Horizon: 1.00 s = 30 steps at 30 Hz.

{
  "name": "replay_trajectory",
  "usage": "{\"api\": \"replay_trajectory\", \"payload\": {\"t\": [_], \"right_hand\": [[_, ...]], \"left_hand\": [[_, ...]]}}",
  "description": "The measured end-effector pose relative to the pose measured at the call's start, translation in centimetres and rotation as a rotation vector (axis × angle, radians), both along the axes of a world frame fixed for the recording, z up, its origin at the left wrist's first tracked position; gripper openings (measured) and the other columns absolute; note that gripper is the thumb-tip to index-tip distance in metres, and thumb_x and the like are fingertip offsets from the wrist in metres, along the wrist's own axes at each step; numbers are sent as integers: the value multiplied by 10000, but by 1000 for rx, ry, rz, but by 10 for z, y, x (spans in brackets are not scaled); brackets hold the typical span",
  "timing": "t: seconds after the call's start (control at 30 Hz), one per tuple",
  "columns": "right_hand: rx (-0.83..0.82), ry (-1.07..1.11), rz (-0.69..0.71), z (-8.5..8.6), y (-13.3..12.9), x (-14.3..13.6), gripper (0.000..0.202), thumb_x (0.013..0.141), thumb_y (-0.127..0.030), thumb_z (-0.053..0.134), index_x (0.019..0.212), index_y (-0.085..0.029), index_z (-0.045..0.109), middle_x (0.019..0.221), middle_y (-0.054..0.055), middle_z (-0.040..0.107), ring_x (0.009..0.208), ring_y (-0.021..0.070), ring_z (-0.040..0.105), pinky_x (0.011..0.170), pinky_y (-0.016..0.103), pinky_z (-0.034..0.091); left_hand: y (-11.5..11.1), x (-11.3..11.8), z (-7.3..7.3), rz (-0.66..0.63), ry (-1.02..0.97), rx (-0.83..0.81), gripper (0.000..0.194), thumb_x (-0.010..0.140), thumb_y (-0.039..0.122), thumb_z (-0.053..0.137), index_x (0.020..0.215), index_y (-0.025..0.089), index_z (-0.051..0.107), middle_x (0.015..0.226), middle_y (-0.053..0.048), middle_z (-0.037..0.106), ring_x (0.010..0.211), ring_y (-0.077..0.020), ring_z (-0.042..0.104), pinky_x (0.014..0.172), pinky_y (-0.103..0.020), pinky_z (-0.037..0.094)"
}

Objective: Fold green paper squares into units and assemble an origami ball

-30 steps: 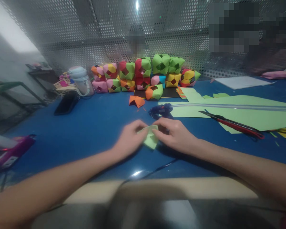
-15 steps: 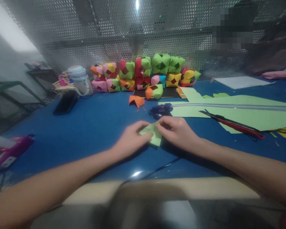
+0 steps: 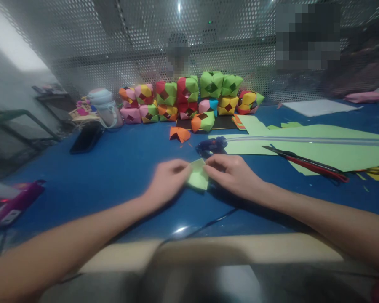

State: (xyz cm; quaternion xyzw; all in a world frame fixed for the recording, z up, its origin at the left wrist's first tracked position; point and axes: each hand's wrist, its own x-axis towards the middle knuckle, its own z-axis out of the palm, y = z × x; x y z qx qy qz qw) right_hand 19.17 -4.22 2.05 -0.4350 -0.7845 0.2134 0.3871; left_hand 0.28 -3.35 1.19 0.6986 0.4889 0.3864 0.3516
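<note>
Between my two hands is a small piece of folded light-green paper [image 3: 198, 176], held just over the blue table. My left hand [image 3: 170, 176] pinches its left edge between thumb and fingers. On the opposite side, my right hand [image 3: 229, 170] grips the upper right edge with thumb and forefinger. A dark blue glue gun [image 3: 212, 145] lies just beyond my right hand, with a clear stick running right from it. Behind it sits a folded orange paper piece [image 3: 180, 134].
Several colourful folded-paper balls [image 3: 189, 90] are stacked at the back. Large green sheets [image 3: 322, 147] lie right, with a red and black cutter [image 3: 309, 164] on them. A phone [image 3: 86, 136] and a cup [image 3: 105, 107] stand left; a magenta device [image 3: 17, 202] is nearer. A cable [image 3: 214, 221] crosses the front.
My left thumb has drawn back from the front of the green paper to its left edge, showing more of its face. The paper has shifted slightly left.
</note>
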Motion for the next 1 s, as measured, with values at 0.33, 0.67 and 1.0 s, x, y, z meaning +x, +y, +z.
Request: {"api": "replay_trajectory", "payload": {"t": [0.33, 0.67, 1.0], "right_hand": [[92, -69, 18, -7, 3, 1, 228, 856, -236, 474, 687, -164, 609, 659, 37, 649, 577, 117, 540, 567, 230, 402], [205, -175, 20, -15, 5, 1, 290, 874, -233, 457, 610, -164, 557, 563, 20, 566, 504, 97, 464, 514, 222, 328], [293, -255, 5, -21, 6, 4, 374, 913, -280, 421, 559, -180, 488, 520, 7, 512, 478, 93, 413, 506, 227, 291]], "left_hand": [[-1, 5, 0, -42, -23, -87, 109, 729, 262, 634, 704, 160, 666, 687, 3, 651, 632, -121, 545, 610, -243, 424], [1, 5, -5, -21, -83, -114, 160, 705, 279, 660, 636, 159, 580, 702, 11, 610, 666, -121, 534, 648, -261, 409], [0, 6, -5, 28, -65, -100, 206, 716, 326, 653, 656, 162, 541, 643, 37, 550, 608, -109, 481, 601, -247, 372]]}}
